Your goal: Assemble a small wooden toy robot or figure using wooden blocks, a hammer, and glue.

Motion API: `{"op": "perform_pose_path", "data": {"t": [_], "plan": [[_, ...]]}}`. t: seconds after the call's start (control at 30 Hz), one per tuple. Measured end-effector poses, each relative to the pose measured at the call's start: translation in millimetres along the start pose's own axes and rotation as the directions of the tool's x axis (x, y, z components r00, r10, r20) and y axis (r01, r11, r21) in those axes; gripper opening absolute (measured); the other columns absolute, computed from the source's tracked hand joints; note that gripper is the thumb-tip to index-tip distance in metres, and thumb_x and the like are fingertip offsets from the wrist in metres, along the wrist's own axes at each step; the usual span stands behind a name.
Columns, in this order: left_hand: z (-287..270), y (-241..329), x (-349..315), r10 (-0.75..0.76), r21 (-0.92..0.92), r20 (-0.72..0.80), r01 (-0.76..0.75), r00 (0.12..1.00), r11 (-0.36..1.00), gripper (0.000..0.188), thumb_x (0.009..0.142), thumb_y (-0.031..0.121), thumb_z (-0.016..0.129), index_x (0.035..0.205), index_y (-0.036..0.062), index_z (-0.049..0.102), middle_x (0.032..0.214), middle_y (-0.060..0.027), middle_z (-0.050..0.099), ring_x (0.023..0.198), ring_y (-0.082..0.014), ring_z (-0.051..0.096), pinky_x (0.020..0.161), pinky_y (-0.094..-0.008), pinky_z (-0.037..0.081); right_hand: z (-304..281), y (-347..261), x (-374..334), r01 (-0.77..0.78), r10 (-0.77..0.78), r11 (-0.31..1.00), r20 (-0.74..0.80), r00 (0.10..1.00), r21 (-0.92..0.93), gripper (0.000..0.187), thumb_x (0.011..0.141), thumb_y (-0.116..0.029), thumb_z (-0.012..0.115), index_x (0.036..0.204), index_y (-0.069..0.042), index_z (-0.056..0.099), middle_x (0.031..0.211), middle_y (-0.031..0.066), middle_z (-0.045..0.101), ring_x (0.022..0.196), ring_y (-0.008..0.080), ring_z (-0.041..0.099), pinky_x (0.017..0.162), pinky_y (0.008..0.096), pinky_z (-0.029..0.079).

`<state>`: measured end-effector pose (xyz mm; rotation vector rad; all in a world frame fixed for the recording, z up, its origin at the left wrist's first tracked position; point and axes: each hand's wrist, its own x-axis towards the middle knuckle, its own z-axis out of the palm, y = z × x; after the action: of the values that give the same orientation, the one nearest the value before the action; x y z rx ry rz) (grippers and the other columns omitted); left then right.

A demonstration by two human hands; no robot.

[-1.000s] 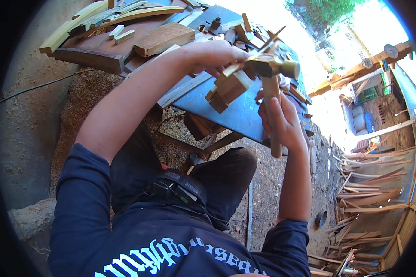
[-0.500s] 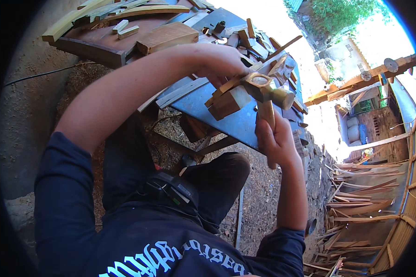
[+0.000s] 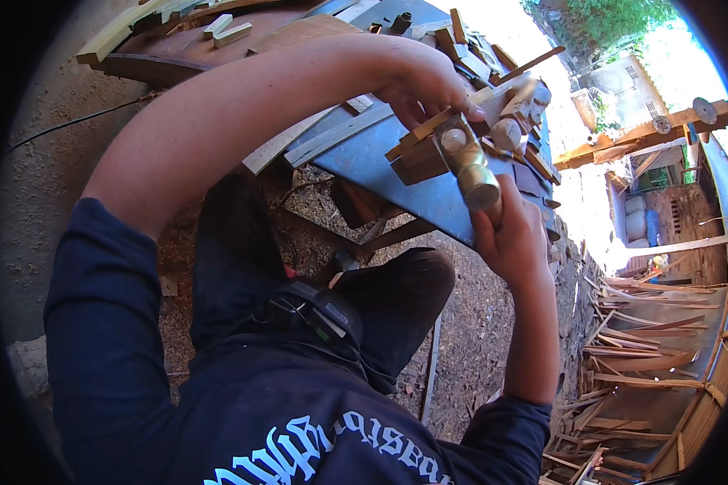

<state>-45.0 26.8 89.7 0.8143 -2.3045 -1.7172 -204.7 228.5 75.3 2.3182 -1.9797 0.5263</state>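
My right hand is wrapped around the wooden handle of a hammer, whose metal head is turned up toward me. The hammer head hides part of a wooden block at the near edge of the blue-topped table. Along the block's upper side lies a narrow wood strip. My left hand reaches over from the far side, fingers bent and pressed to the strip and block. The exact contact between hammer and wood is hidden.
Beyond my hands, the blue table carries many wood offcuts and a rounded wood piece. Long boards lie at the far left. At the right, many thin wood strips lean in a pile. Shavings cover the ground.
The hammer head has tipped, so its round face now points more toward me. The view has shifted slightly, and my left arm appears higher. Both hands keep their grips.
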Motion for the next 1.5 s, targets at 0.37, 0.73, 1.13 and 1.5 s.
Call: {"op": "perform_pose_path", "data": {"t": [0.37, 0.73, 1.13, 1.5], "plan": [[5.1, 1.9, -4.2, 0.155, 0.136, -0.103, -0.140, 0.983, 0.981, 0.066, 0.085, 0.062, 0.073, 0.083, -0.0041, 0.074, 0.077, -0.0114, 0.070, 0.068, -0.0176, 0.067, 0.061, -0.0329, 0.055, -5.5, 22.3, -6.0, 0.129, -0.124, 0.987, -0.059, 0.991, 0.092, 0.024, 0.097, -0.025, 0.066, 0.103, -0.004, 0.057, 0.072, 0.0149, 0.066, 0.064, 0.0375, 0.068, 0.057, 0.0463, 0.049], [13.1, 15.5, -19.4, 0.295, -0.022, -0.209, -0.306, 0.932, 0.952, 0.052, 0.094, 0.051, 0.072, 0.098, 0.0004, 0.082, 0.080, -0.0107, 0.074, 0.066, -0.0116, 0.064, 0.063, -0.0298, 0.051, -12.9, -31.7, -22.5, -0.090, 0.116, 0.791, -0.003, 0.993, 0.605, 0.059, 0.105, -0.060, 0.043, 0.091, -0.003, 0.055, 0.062, 0.0014, 0.052, 0.049, 0.0087, 0.049, 0.046, 0.0233, 0.037], [14.1, 12.0, -29.2, 0.198, 0.299, -0.304, -0.104, 0.932, 0.949, 0.071, 0.085, 0.062, 0.073, 0.099, -0.0076, 0.076, 0.094, -0.0257, 0.074, 0.085, -0.0353, 0.073, 0.079, -0.0407, 0.058, 2.7, -10.6, -20.0, -0.012, 0.026, 0.855, -0.019, 0.999, 0.518, 0.054, 0.108, -0.052, 0.042, 0.083, -0.005, 0.054, 0.061, -0.0004, 0.053, 0.052, 0.0081, 0.049, 0.048, 0.0252, 0.037], [16.7, -5.6, -19.3, 0.193, 0.150, -0.403, -0.144, 0.894, 0.978, 0.071, 0.082, 0.064, 0.075, 0.058, -0.0016, 0.066, 0.053, -0.0101, 0.057, 0.048, -0.0181, 0.053, 0.049, -0.0365, 0.043, 22.1, -6.6, -19.6, -0.106, 0.120, 0.687, 0.031, 0.992, 0.719, 0.042, 0.107, -0.040, 0.047, 0.086, -0.004, 0.054, 0.064, 0.0005, 0.055, 0.055, 0.0088, 0.052, 0.052, 0.0262, 0.040]]}}
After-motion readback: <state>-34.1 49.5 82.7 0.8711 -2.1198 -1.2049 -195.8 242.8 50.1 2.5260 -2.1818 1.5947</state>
